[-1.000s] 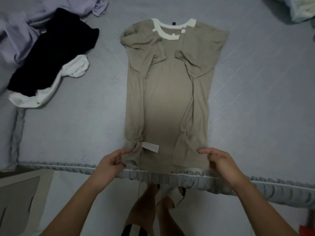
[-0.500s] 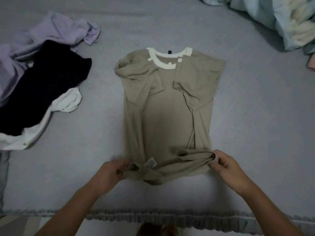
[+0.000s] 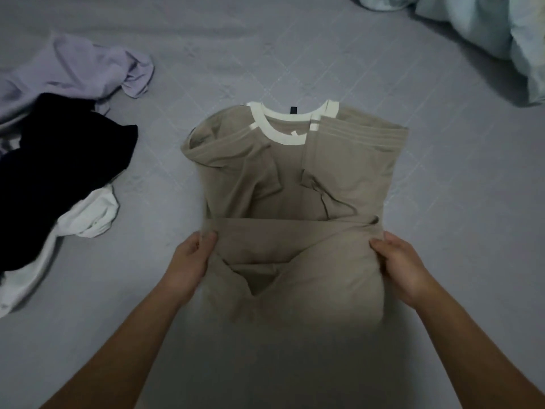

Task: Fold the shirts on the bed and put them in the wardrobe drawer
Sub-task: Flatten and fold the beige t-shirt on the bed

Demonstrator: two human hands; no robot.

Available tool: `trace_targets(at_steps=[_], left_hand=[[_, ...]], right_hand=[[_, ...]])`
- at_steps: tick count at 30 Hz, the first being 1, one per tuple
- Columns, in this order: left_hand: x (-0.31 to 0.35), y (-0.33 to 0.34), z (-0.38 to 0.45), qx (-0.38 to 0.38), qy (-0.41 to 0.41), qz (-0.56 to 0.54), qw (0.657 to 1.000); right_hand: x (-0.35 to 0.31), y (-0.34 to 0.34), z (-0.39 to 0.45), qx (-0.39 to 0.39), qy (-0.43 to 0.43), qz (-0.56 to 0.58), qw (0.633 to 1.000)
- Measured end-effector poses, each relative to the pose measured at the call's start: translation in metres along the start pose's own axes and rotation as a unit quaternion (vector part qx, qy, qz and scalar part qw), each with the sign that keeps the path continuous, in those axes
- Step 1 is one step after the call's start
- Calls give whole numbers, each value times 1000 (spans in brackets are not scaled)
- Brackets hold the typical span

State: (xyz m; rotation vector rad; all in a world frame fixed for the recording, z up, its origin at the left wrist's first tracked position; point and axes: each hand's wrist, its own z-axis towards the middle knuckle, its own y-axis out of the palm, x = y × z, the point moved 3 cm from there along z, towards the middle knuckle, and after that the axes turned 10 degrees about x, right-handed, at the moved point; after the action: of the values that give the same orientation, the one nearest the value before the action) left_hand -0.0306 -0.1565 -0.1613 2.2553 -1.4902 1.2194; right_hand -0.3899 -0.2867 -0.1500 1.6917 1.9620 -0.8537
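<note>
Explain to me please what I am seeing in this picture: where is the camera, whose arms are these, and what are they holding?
The camera sits on a person's head and looks down at a grey bed. No machine is here; the arms are that person's own. The left hand and the right hand each grip a side of the beige shirt, bringing its lower part up toward the white collar. At left lie unfolded clothes: a lilac garment, a black garment and a white garment. A pale blue quilt lies top right.

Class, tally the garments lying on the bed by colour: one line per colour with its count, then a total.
Beige shirt, held by the left hand and the right hand: 1
Lilac garment: 1
Black garment: 1
White garment: 1
Total: 4
</note>
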Motion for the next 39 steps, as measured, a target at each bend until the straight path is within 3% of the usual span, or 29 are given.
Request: trace_targets(at_steps=[3, 7, 9, 13, 15, 17, 19, 20, 24, 29, 32, 35, 39], left_hand=[[-16, 13, 18, 97, 9, 101, 990], [-19, 19, 11, 166, 24, 64, 984], [-21, 19, 5, 132, 32, 75, 988], [-30, 18, -4, -24, 52, 147, 988], [-27, 16, -4, -40, 92, 174, 980], [-18, 16, -3, -38, 206, 288, 934], [-8, 22, -2, -47, 323, 413, 851], [-4, 24, -1, -46, 341, 447, 826], [13, 26, 9, -40, 327, 457, 827], [24, 19, 12, -102, 349, 499, 787], [35, 10, 12, -71, 341, 418, 839], [44, 6, 14, -12, 333, 299, 894], [38, 12, 21, 87, 253, 213, 940]], right_hand=[[22, -3, 29, 126, -10, -169, 977], [30, -2, 21, 162, -65, -180, 968], [37, -5, 11, 155, -90, -190, 965], [57, -15, -3, 142, -119, -223, 957], [61, -18, -5, 150, -116, -221, 957], [58, -19, -4, 160, -126, -192, 960], [46, -17, 0, 139, -201, -207, 947], [37, -15, 2, 120, -250, -246, 929], [9, -9, 20, 60, -347, -388, 852], [-8, -14, 26, 22, -367, -441, 819], [-9, -21, 25, 30, -367, -392, 843], [-7, -31, 28, 116, -303, -318, 891], [4, -26, 32, 160, -261, -322, 896]])
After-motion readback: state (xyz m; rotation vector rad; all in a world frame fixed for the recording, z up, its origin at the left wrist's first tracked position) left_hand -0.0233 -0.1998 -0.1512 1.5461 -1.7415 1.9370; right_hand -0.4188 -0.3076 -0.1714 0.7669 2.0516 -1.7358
